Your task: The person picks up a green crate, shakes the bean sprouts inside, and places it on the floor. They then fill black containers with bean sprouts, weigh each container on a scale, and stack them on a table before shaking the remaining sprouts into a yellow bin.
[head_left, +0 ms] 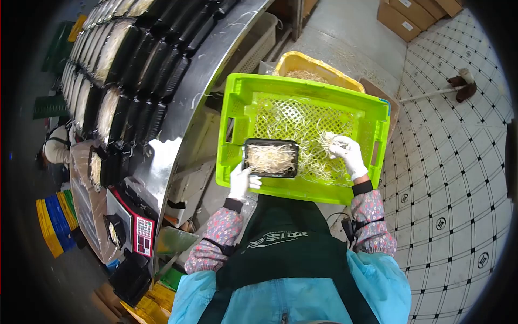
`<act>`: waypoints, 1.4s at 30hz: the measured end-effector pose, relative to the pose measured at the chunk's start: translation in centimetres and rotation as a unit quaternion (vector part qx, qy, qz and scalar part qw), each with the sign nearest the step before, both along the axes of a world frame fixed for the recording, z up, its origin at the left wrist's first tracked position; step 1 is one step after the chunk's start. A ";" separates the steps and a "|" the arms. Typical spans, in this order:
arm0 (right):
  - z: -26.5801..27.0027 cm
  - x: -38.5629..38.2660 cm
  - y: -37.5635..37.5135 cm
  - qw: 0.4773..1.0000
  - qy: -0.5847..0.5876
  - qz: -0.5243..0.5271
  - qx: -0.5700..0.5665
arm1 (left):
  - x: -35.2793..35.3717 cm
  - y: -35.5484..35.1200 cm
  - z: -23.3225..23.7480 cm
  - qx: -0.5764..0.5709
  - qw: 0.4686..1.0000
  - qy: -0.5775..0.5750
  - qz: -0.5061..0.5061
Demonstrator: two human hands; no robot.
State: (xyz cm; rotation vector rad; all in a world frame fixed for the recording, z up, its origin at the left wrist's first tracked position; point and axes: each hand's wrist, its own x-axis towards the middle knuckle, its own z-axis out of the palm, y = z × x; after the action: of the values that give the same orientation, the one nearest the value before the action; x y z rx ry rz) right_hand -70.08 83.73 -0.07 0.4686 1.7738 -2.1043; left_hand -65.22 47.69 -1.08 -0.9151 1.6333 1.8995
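Observation:
A black tray (pixel 270 175) full of pale sprouts (pixel 270 157) is at the lower left of a green crate (pixel 302 84). My left hand (pixel 243 182), in a white glove, holds the tray by its lower left corner. Loose sprouts (pixel 291 120) lie scattered over the crate's mesh floor. On the right side of the crate, my right hand (pixel 348 154), also gloved, has its fingers closed on a small bunch of sprouts (pixel 327 141).
A yellow basket (pixel 324 67) stands beyond the crate. Filled black trays (pixel 110 108) are stacked on the metal table (pixel 194 86) at the left, near a red scale (pixel 144 235). Cardboard boxes (pixel 400 20) sit at the top right. A person (pixel 55 146) is at the far left.

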 end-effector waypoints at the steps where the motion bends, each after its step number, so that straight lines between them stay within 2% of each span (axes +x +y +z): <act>1: 2.1 -0.4 -0.8 0.999 0.030 0.022 -0.023 | 0.0 0.4 -0.4 0.010 1.000 0.002 0.000; 3: 4.4 -0.8 -3.6 0.997 0.038 0.049 -0.047 | -0.2 1.4 -0.7 0.017 1.000 -0.009 -0.004; 5: 4.7 -1.0 -5.9 0.982 0.059 0.170 -0.059 | -0.2 2.4 -0.5 0.022 1.000 -0.007 -0.016; 6: 3.9 -0.6 -6.3 0.958 0.166 0.207 0.105 | -0.3 2.8 -0.2 0.026 0.999 -0.003 -0.023; 7: 3.2 -0.3 -6.8 0.897 0.266 0.236 0.263 | -0.5 3.2 0.6 0.029 0.999 0.002 -0.028; 11: 3.4 -0.4 -6.3 0.934 0.228 0.158 0.225 | -0.2 3.0 1.4 0.026 0.999 0.013 -0.023; 13: 2.7 0.3 -6.4 0.928 0.236 0.169 0.234 | -0.2 3.5 1.9 0.026 1.000 0.014 -0.011; 15: 1.9 1.6 -8.0 0.865 0.281 0.192 0.369 | 0.0 4.2 2.6 0.050 0.998 0.027 -0.001; 16: 3.4 1.8 -9.4 0.833 0.259 0.257 0.416 | 0.0 4.5 2.7 0.055 0.998 0.021 -0.002; 17: 0.9 3.5 -10.9 0.740 0.337 0.268 0.517 | 0.1 4.9 2.8 0.057 0.998 0.024 -0.002; 19: 3.2 4.5 -13.0 0.743 0.397 0.282 0.459 | 0.1 5.3 2.9 0.094 0.994 0.031 0.041; 23: 3.3 3.3 -11.6 0.747 0.403 0.325 0.417 | 0.8 4.7 2.8 0.096 0.994 0.019 0.046; 25: 4.2 2.0 -9.6 0.819 0.342 0.321 0.331 | 0.8 4.5 2.4 0.091 0.995 0.018 0.035; 26: 5.0 1.7 -9.0 0.852 0.325 0.248 0.326 | 0.9 4.5 2.3 0.085 0.996 0.015 0.024; 27: 5.5 1.4 -8.6 0.874 0.298 0.213 0.321 | 1.0 4.8 2.4 0.088 0.996 0.017 0.022; 29: 5.1 0.9 -8.2 0.879 0.302 0.180 0.322 | 1.1 5.4 2.8 0.089 0.996 0.028 -0.004; 31: 5.1 1.7 -9.3 0.819 0.397 0.148 0.388 | 1.3 6.5 3.1 0.100 0.994 0.047 -0.017; 32: 4.6 2.0 -9.7 0.778 0.414 0.210 0.424 | 1.3 7.0 3.1 0.110 0.992 0.055 -0.027; 33: 4.3 2.6 -10.2 0.730 0.461 0.229 0.450 | 1.1 7.3 3.2 0.120 0.990 0.064 -0.037; 36: 3.7 2.9 -9.9 0.718 0.461 0.262 0.450 | 1.2 7.1 3.4 0.116 0.989 0.080 -0.046; 38: 4.2 2.1 -8.1 0.809 0.365 0.279 0.366 | 1.0 6.7 2.9 0.111 0.990 0.081 -0.040; 40: 7.5 1.3 -6.3 0.881 0.310 0.237 0.266 | 0.7 5.9 1.2 0.130 0.991 0.026 -0.020; 41: 8.5 1.0 -5.6 0.912 0.268 0.215 0.224 | 0.7 5.6 0.8 0.130 0.991 0.025 -0.018; 42: 8.6 0.7 -4.7 0.921 0.264 0.195 0.208 | 0.7 5.3 0.6 0.136 0.991 0.010 -0.005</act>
State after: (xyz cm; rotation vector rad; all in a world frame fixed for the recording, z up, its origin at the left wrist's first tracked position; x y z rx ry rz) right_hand -69.41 78.99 8.50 -0.3831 2.3846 -1.6597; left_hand -64.56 52.97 -0.51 -0.7750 1.3418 2.0670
